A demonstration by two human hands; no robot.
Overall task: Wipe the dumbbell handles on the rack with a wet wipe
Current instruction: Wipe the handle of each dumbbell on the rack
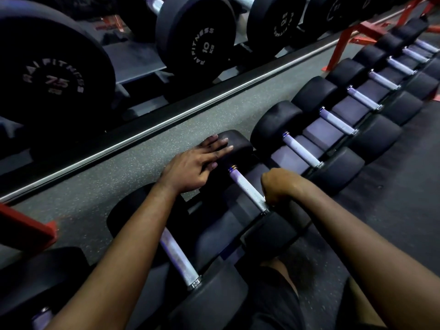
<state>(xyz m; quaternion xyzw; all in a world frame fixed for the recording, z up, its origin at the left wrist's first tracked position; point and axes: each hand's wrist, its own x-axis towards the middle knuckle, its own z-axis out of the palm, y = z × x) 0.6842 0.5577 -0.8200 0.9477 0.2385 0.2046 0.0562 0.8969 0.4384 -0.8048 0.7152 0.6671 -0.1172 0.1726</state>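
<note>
Head view. We look down on a low rack (320, 135) of black rubber dumbbells, with both bare forearms reaching in.

- Left hand (202, 165): flat, fingers straight and spread, on top of the far head (240, 145) of one dumbbell. We cannot tell whether it presses or only rests.
- Right hand (281, 186): a fist, knuckles up, curled round the near end of the same dumbbell's knurled handle (245, 184), hard against the near head (273, 232). Anything else inside the fist is hidden from us.
- The hands are apart, with the bare stretch of handle between them.

Surroundings:
- Under the left forearm lies a neighbouring dumbbell; part of its steel grip (177, 256) shows.
- Just right of the right hand is the next dumbbell's grip (302, 151). Past it the row of dumbbells runs away toward a red frame (345, 39).
- Beyond the left fingertips we see speckled grey floor (114, 182), then a dark rail (166, 115).
- Past the rail stand larger dumbbell heads, one marked 10 KG (197, 44) and one marked 75 (52, 77).
- Below the right forearm we see black shorts (273, 298).
</note>
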